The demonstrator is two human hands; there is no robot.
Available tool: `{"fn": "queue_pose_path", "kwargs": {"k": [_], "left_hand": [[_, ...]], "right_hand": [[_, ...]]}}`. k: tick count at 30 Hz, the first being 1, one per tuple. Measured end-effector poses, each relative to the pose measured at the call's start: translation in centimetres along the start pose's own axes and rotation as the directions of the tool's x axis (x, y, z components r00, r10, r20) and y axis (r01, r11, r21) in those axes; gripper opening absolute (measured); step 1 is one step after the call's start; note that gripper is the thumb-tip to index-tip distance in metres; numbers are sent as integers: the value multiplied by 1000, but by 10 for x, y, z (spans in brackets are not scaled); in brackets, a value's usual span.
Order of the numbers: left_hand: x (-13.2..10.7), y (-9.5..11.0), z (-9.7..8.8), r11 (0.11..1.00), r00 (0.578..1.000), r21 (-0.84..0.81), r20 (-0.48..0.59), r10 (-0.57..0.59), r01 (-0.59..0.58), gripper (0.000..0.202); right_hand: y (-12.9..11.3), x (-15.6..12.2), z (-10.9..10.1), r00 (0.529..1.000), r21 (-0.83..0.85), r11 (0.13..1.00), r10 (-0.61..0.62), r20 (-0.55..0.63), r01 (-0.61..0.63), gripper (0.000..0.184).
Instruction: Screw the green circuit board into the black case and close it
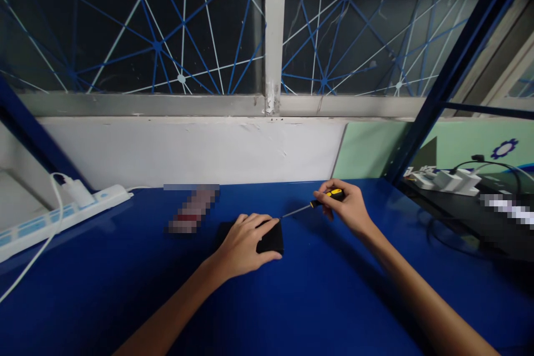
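My left hand (246,242) lies over a flat black box (271,239) on the blue table. Its thumb presses the near right corner and its fingers reach along the far side, so the hand covers much of the box. A screwdriver (297,211) with a black and yellow handle is in my right hand (340,203), gripped between thumb and fingers. The shaft slants down to the left, and its tip is at the far right corner of the box, close to my left index fingertip. Whether the tip touches the box I cannot tell.
A white power strip (112,196) with a plug and cable lies along the left edge. Left of the box is a blurred-out reddish item (194,211). More white plugs (454,181) and dark cables stand on a black surface at right. Blue frame posts flank the table (317,300).
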State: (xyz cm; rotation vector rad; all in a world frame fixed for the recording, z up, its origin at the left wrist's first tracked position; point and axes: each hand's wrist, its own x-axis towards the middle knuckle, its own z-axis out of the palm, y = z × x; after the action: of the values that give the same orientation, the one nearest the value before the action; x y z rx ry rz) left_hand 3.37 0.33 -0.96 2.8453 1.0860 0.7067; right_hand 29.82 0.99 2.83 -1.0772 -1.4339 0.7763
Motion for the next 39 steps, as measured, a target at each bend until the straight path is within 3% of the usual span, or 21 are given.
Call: {"fn": "queue_pose_path", "kwargs": {"k": [6, 9, 28, 39], "left_hand": [[1, -5, -6, 998, 977, -67, -212, -33, 19, 49], [1, -8, -9, 996, 961, -69, -264, -79, 63, 48], [2, -8, -9, 996, 961, -67, -265, -78, 63, 47], [1, -9, -7, 999, 961, -32, -274, -38, 30, 46]], "right_hand": [[-5, -1, -5, 1000, 45, 999, -16, -2, 16, 25], [-9, -3, -4, 1000, 50, 998, -23, -5, 23, 25], [-10, -5, 0, 998, 8, 998, -62, 20, 62, 24], [-8, -4, -9, 985, -36, 995, -92, 145, 98, 29]]}}
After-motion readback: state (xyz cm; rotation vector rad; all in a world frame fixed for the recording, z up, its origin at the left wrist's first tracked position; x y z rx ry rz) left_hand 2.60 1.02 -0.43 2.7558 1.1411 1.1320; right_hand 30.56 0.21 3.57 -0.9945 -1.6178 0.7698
